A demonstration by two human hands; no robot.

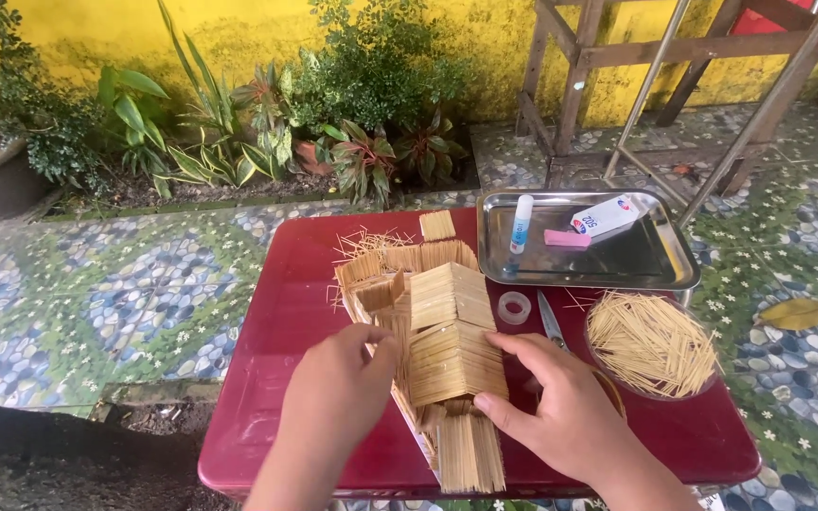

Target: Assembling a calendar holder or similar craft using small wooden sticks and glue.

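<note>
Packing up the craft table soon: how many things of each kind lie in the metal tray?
White glue stick with blue cap: 1
White glue tube lying flat: 1
Pink flat eraser-like block: 1
Total in the rectangular steel tray: 3

- The little house model [447,350] is built of pale, matt wooden sticks laid close, giving a ribbed surface.
- The tabletop [276,378] is dark red and smooth, with a soft gloss.
- The tray [660,270] is bare polished metal, mirror-bright.
- The glue tube [521,222] looks like smooth white plastic.
- The tape roll [514,308] is clear and glossy.
</note>
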